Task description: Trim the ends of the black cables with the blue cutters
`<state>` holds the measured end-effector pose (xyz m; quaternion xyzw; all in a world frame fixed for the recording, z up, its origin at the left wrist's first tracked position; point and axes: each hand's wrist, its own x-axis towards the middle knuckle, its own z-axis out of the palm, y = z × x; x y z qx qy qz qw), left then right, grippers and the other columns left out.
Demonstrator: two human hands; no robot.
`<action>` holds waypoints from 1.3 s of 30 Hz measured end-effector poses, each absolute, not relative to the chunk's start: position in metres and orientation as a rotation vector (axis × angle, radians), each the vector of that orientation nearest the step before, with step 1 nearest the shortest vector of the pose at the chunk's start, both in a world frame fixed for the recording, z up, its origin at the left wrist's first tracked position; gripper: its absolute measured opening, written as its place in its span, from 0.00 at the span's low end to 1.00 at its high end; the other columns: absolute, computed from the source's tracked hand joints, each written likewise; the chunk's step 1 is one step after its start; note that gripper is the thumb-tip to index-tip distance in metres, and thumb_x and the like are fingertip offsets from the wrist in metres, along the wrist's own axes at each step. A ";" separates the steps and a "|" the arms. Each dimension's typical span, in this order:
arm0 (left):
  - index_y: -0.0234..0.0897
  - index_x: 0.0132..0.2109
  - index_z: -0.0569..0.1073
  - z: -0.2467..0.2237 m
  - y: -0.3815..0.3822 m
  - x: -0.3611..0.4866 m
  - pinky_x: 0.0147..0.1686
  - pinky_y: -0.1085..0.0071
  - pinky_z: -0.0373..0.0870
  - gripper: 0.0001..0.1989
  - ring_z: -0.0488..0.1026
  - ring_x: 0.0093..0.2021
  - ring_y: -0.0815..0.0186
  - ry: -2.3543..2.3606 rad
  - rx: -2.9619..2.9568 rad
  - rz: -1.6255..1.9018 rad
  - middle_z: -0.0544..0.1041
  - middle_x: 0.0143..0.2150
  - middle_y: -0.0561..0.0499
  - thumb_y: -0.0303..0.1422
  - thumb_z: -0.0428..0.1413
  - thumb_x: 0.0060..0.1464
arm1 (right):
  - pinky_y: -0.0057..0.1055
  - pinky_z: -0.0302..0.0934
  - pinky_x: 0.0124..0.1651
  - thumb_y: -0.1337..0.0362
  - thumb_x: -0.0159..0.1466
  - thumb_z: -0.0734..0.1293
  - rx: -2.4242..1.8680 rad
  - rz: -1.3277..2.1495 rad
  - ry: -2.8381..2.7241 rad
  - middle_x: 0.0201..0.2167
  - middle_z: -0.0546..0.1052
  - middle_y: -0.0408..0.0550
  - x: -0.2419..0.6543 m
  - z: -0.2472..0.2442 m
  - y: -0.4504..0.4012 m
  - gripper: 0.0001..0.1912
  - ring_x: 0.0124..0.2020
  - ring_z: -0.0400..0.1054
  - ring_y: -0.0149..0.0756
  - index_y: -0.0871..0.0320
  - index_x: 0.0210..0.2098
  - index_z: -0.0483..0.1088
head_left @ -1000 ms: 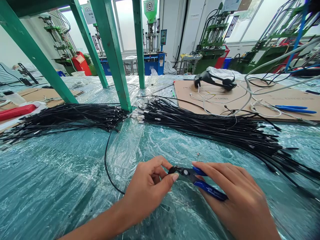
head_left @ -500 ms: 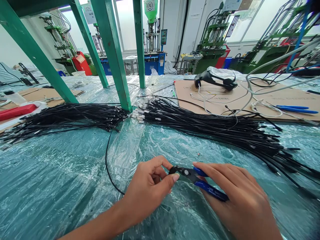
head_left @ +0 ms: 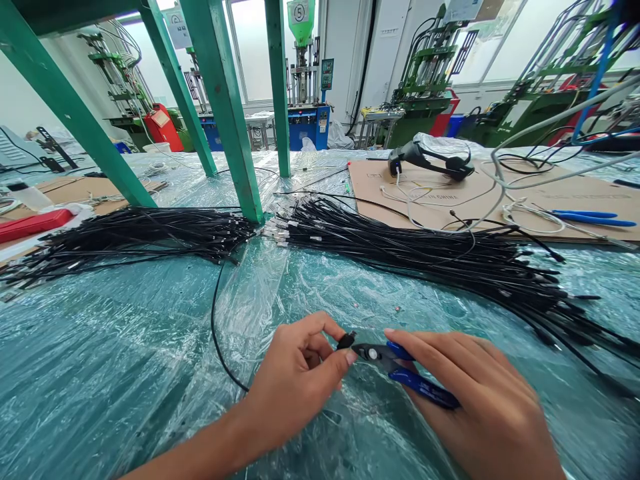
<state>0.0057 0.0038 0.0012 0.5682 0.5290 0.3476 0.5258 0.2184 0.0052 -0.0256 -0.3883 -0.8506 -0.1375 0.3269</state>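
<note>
Near the front edge of the worktop [head_left: 100,373], a black cable end [head_left: 347,341] is pinched by the fingers of the left hand [head_left: 293,380], just beside the jaws of blue-handled side cutters [head_left: 423,388]. These are gripped by the right hand [head_left: 480,400], their long axis slanting up-left toward the cable end.

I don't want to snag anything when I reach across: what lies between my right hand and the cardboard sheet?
The head view shows a large bundle of black cables between your right hand and the cardboard sheet, lying on the plastic-covered table.

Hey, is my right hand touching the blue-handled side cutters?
Touching. The head view shows the right hand curled over the blue-handled steel side cutters, with its fingers lying against the blue grips.
</note>
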 end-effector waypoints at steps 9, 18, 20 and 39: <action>0.40 0.33 0.68 0.000 0.002 0.006 0.22 0.74 0.56 0.09 0.60 0.20 0.70 1.310 1.417 0.825 0.66 0.18 0.57 0.39 0.56 0.56 | 0.32 0.58 0.40 0.69 0.65 0.61 -1.074 -0.395 -2.110 0.33 0.77 0.46 0.208 -0.020 0.009 0.10 0.34 0.69 0.35 0.58 0.42 0.72; 0.40 0.33 0.68 -0.002 0.001 0.005 0.23 0.74 0.55 0.09 0.57 0.20 0.71 1.318 1.454 0.826 0.65 0.18 0.59 0.40 0.55 0.56 | 0.32 0.57 0.41 0.70 0.65 0.61 -1.073 -0.355 -2.128 0.34 0.77 0.46 0.207 -0.023 0.008 0.11 0.35 0.69 0.34 0.58 0.44 0.71; 0.40 0.33 0.68 -0.003 0.002 0.005 0.22 0.74 0.55 0.09 0.57 0.20 0.71 1.318 1.452 0.832 0.65 0.18 0.59 0.39 0.56 0.56 | 0.32 0.57 0.41 0.71 0.65 0.61 -1.065 -0.354 -2.129 0.34 0.77 0.45 0.207 -0.022 0.008 0.11 0.35 0.69 0.33 0.58 0.44 0.71; 0.40 0.33 0.69 -0.004 0.002 0.005 0.21 0.74 0.54 0.06 0.59 0.20 0.70 1.329 1.460 0.841 0.64 0.18 0.58 0.37 0.55 0.55 | 0.32 0.58 0.43 0.72 0.63 0.63 -1.026 -0.357 -2.167 0.34 0.78 0.46 0.211 -0.021 0.003 0.12 0.35 0.69 0.34 0.58 0.45 0.72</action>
